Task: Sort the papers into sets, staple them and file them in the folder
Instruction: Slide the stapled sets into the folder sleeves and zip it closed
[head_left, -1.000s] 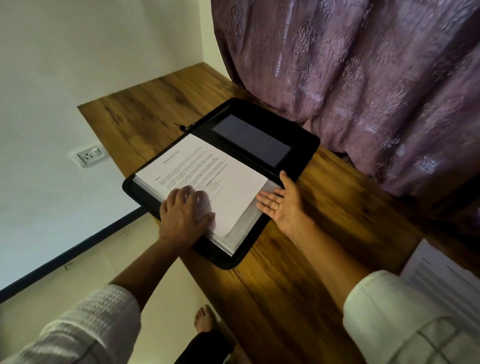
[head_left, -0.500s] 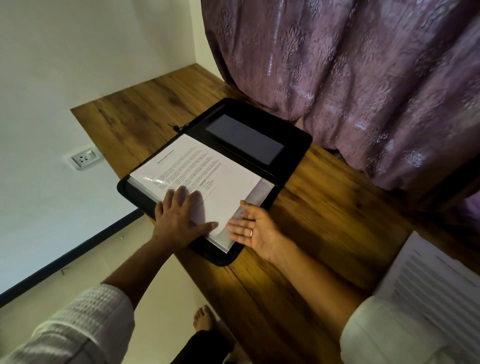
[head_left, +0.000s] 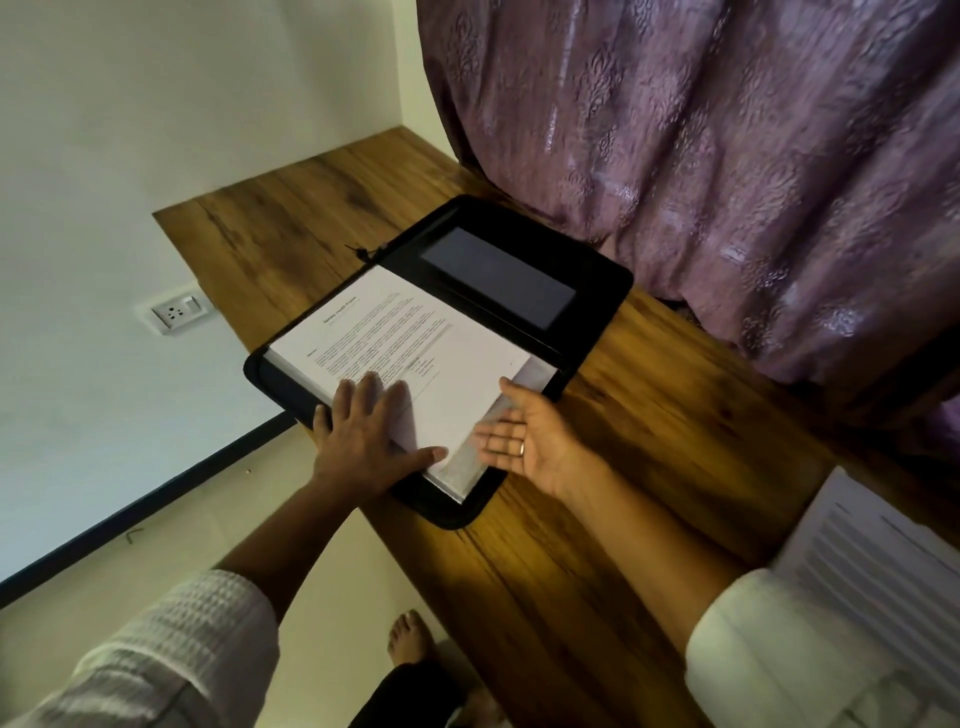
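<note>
The right hand (head_left: 524, 441), open and palm up, has slid nearer the left hand (head_left: 371, 441), which stays flat on the papers (head_left: 415, 338) in the black folder (head_left: 608, 291) on the desk (head_left: 675, 441). The print is too blurry to read.

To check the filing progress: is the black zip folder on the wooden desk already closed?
No, the black zip folder lies open, and the left hand presses a white printed paper sheet flat on its near half.

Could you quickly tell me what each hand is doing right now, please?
Left hand: open, pressing flat on the papers in the folder.
Right hand: open, palm up by the papers' edge, holding nothing.
</note>
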